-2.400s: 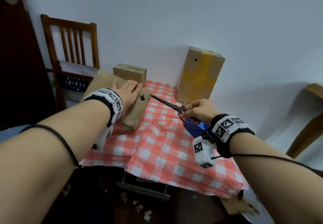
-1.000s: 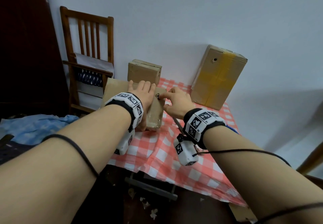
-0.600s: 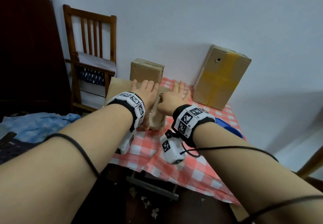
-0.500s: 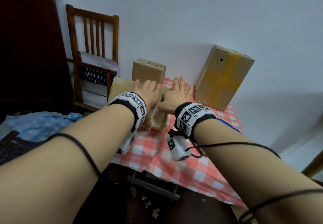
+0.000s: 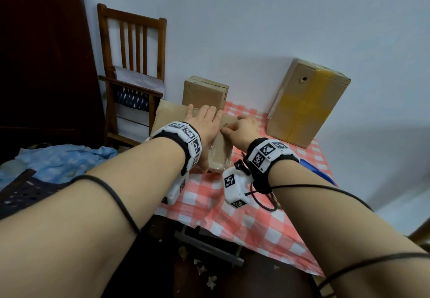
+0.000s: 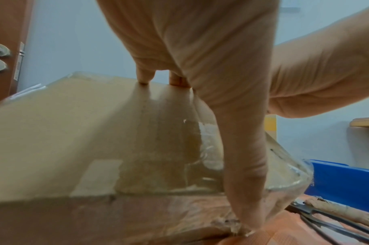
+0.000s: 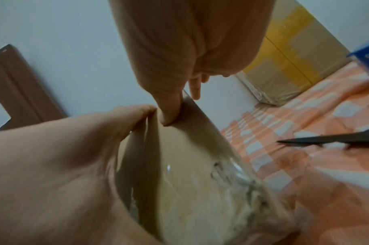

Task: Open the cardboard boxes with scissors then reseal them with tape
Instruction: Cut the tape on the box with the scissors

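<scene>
Now the left hand (image 5: 204,125) lies flat, fingers straight, on the box (image 6: 78,136) at the table's (image 5: 256,223) left edge; the right hand (image 5: 242,128), spread flat half a second ago, pinches its flap (image 7: 192,119). Scissors (image 7: 330,140) lie beside.

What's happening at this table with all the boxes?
A person is working on a flat brown cardboard box lying on the red-and-white checked tablecloth. Their left hand presses flat on its top, while the right hand pinches at the box's taped edge. The dark metal scissors lie on the cloth beside it. A small cardboard box and a tall one with yellow tape stand by the wall.
</scene>
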`<state>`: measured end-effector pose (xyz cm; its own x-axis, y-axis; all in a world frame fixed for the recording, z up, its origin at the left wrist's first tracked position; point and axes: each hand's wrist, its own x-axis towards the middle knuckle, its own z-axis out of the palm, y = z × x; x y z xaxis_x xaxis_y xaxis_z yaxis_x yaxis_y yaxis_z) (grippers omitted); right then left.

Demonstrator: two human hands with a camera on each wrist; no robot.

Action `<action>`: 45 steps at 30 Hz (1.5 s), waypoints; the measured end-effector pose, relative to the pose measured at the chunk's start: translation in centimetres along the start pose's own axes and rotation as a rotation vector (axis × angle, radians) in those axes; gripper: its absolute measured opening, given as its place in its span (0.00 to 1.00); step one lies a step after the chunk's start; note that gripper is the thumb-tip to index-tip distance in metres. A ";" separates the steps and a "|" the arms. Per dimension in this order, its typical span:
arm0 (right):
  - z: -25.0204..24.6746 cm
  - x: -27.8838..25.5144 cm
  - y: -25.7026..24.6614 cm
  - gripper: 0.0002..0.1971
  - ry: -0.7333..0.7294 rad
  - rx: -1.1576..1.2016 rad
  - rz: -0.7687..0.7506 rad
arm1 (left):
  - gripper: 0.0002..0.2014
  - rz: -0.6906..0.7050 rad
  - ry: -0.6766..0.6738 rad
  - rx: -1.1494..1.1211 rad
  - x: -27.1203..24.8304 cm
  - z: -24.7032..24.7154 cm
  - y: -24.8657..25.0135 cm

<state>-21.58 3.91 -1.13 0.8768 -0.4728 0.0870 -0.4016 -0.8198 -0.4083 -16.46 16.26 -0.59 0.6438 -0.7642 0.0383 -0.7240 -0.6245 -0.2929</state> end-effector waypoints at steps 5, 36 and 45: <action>0.7 0.5 0.5 0.12 0.111 0.160 0.002 | 0.78 0.004 0.006 0.003 0.0 0.0 0.0; -3.2 -1.8 0.7 0.13 0.194 -0.586 -0.540 | 0.78 0.014 -0.003 -0.008 -0.1 -0.2 -0.1; -5.0 -0.3 -1.5 0.17 -0.047 -1.338 -0.835 | 0.77 0.004 -0.056 0.035 -0.7 -1.0 0.3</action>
<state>-22.53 3.68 3.97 0.9585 0.2293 -0.1695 0.2686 -0.5264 0.8067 -17.33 16.48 0.23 0.6543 -0.7561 -0.0166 -0.7184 -0.6145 -0.3260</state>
